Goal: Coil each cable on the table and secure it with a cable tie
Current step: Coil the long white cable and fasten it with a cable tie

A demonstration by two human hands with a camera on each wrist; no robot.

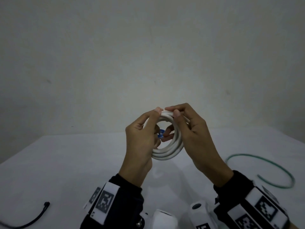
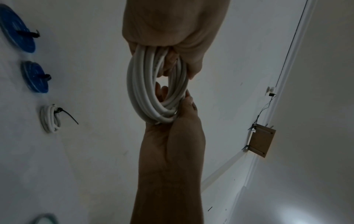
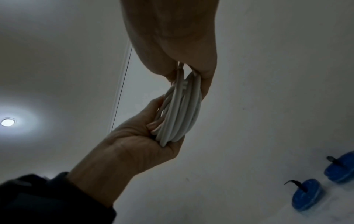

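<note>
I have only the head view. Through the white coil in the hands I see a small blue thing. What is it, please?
Observer: Probably one of two blue coils that the left wrist view shows on the table, each closed with a black tie.
Operator: Is any white cable finished?
Observer: Yes, a smaller white coil lies beside them, with its own tie.
Operator: Has the coil in the hands a tie?
Observer: None shows in either wrist view, but the left hand and right hand cover parts of the held coil.
</note>
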